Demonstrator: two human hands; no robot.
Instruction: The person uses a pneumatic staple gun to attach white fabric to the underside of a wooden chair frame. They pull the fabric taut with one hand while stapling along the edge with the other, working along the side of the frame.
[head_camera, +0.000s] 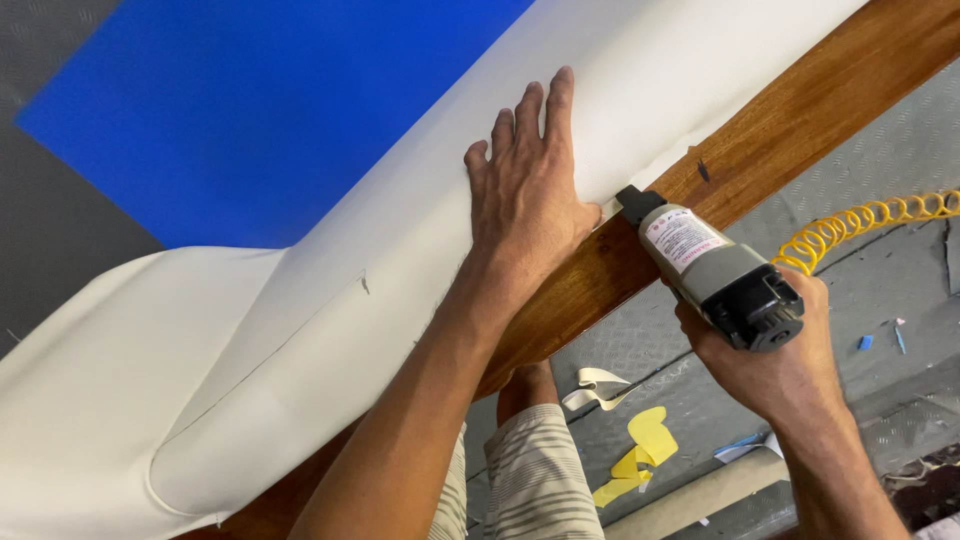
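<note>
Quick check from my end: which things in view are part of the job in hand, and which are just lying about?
In use:
- left hand, pressed flat on the white covering
- wooden rail, which the covering meets
- right hand, gripping the pneumatic stapler, nose at the covering's edge
- yellow coiled air hose

Lying about:
- yellow scraps on the floor
- white offcut strip
- small blue bits

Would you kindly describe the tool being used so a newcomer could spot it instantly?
Find the long brown wooden beam edged with white fabric. At its edge, the right hand grips a grey-and-black pneumatic stapler. Only it trails a yellow coiled hose.
</note>
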